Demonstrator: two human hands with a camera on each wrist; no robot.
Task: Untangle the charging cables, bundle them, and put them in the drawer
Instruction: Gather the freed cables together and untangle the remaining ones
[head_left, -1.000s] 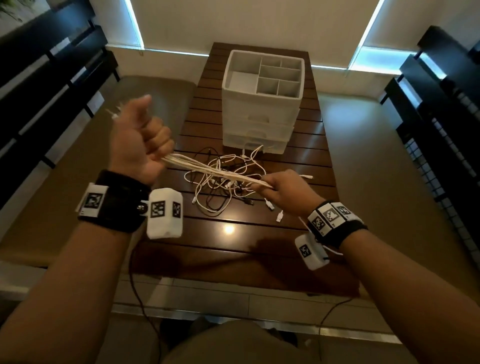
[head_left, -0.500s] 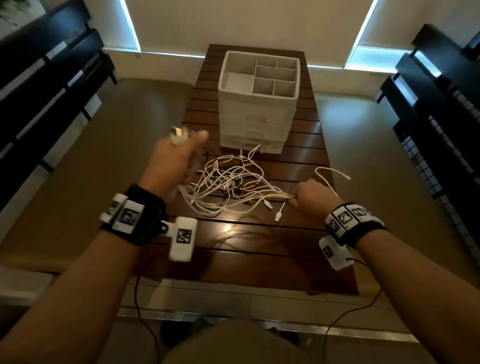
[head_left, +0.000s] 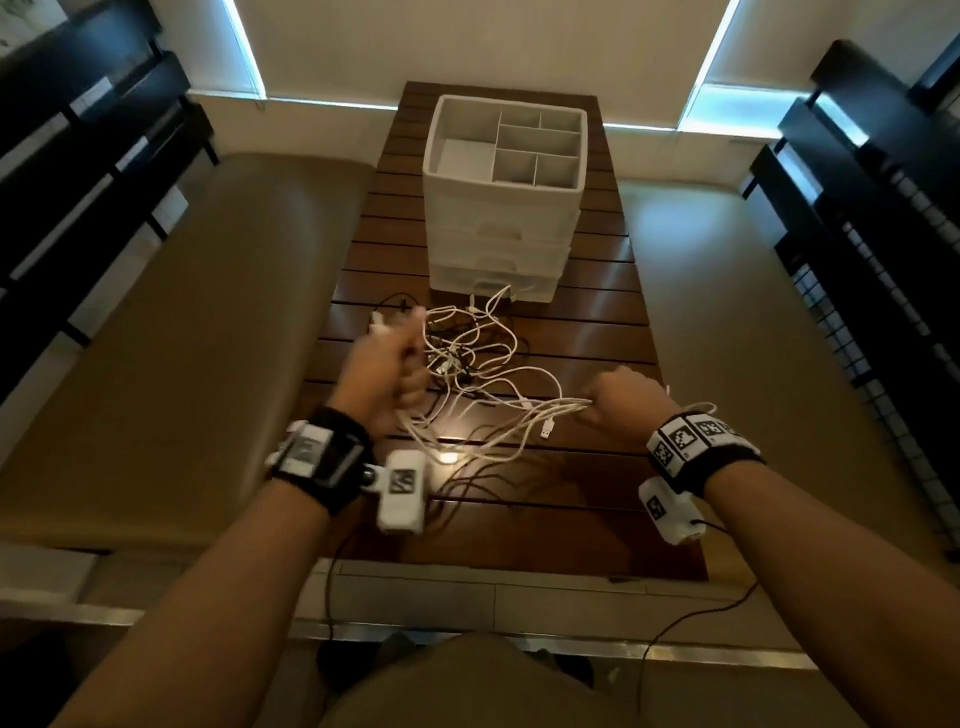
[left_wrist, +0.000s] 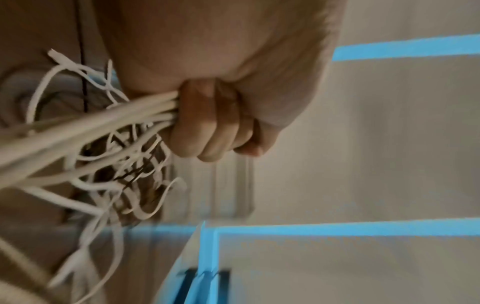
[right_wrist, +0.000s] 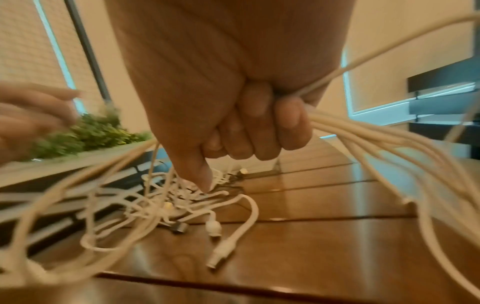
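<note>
I am keeping my left hand (head_left: 387, 371) fisted, fingers (left_wrist: 207, 123) curled tight round a sheaf of white cables (left_wrist: 85, 131), so the strands are running side by side instead of slipping back into the knot. Between my hands the gathered lengths are sagging low over the wooden table (head_left: 597, 525), which I judge is giving them slack to slide free. The tangle (head_left: 467, 353) itself is lying on the slats just beyond my knuckles, a few dark leads mixed in, loose plugs trailing toward me. My right hand (head_left: 626, 408) is gripping the other end of the same strands, fingers (right_wrist: 259, 127) pressed together over them, thumb pointing down. The white drawer unit (head_left: 501, 208) is standing at the far end, its drawers shut as far as I can tell, so stowing is waiting on bundling.
</note>
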